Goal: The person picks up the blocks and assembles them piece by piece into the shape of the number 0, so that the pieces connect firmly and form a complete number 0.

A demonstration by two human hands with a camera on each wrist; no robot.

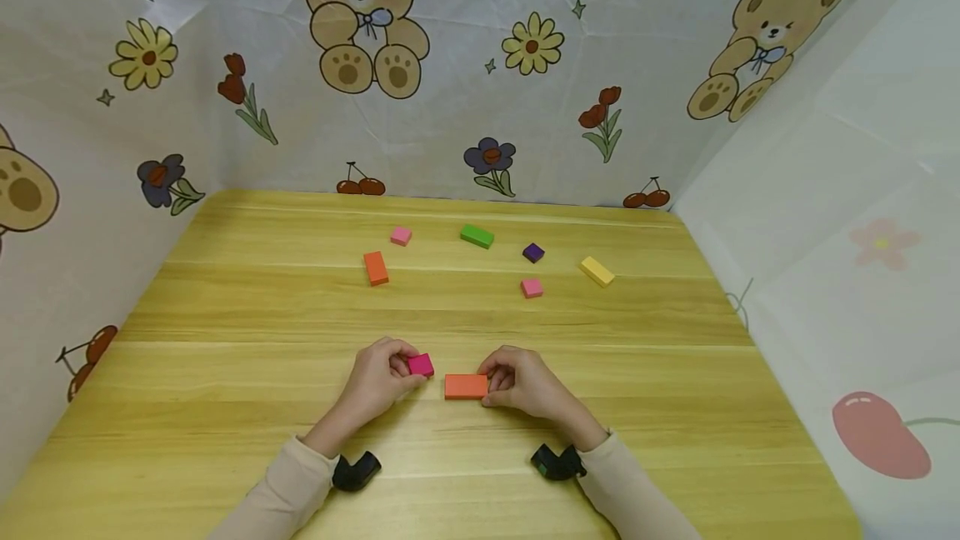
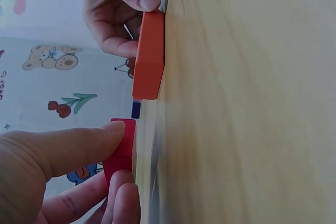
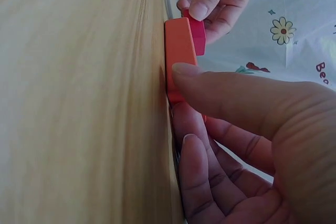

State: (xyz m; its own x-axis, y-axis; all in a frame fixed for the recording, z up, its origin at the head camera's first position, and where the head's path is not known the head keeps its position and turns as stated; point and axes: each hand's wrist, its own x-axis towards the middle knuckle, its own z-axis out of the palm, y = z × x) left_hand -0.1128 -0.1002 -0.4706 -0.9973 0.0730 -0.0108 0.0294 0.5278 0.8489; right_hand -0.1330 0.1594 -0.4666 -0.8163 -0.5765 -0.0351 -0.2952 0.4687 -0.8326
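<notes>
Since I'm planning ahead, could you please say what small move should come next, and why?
Perhaps the left grip should ease its magenta block toward the nearby orange block: a gap separates them, and the right grip holds the orange one's right end.

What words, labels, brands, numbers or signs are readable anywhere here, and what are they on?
"Be", then an unclear letter: sideways on the printed backdrop, right wrist view.
"ears", first letter unclear: sideways at the left edge of the left wrist view, also on the backdrop.
No lettering shows on the magenta block or the held orange block.
Any marking on the black wrist devices is too small to read.
</notes>
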